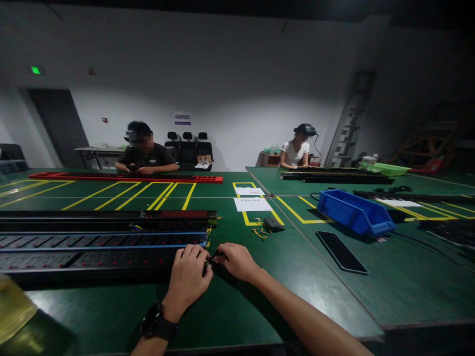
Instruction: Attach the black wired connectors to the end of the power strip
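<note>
Several long black power strips [122,259] with rows of sockets and small red parts lie side by side on the left. My left hand [190,277], with a black watch on its wrist, is closed around the right end of the nearest strip. Just off that end, my right hand [236,262] pinches a short, dark wire [212,259] with a hint of yellow on it. The wire's exact tip is hidden by my fingers. Yellow wire ends [209,232] stick out of the strips behind.
Loose yellow-green wires [260,233] lie beside a small black block [273,225]. Right of them are a phone [342,252] and a blue bin [354,212]. Paper sheets [253,204] lie mid-table. Two people work across the green table [297,277]. A yellowish container [15,309] stands near left.
</note>
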Tool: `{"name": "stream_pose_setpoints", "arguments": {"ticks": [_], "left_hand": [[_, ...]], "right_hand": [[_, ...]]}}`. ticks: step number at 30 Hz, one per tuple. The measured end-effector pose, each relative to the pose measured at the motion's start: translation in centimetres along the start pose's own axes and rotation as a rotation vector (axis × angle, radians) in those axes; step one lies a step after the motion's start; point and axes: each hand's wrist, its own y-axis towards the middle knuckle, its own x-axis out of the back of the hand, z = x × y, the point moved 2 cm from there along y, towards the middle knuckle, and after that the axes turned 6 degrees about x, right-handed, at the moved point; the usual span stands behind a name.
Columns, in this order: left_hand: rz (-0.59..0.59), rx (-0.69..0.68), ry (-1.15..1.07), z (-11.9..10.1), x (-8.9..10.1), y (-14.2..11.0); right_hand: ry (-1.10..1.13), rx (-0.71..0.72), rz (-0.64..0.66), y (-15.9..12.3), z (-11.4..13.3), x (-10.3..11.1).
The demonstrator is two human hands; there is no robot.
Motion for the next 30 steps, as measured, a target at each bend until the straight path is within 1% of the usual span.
{"name": "stream_pose_setpoints", "arguments": {"ticks": [10,18,24,30], "left_hand": [[-0.009,0.009,0.014,0.05,-0.05,-0.06],[-0.021,0.008,0.016,-0.03,0.06,0.01],[-0.008,0.015,0.014,0.00,0.11,0.00],[-0.028,0.007,0.031,-0.14,0.06,-0.06]], "right_hand": [[-0.026,0.016,0.028,-0.25,0.28,0.33],[-0.025,0.003,0.019,-0.26,0.51,0.61],[-0.045,-0.007,0.014,-0.20,0.54,0.60],[0.034,0.013,-0.026,-0.42,0.52,0.63]]}}
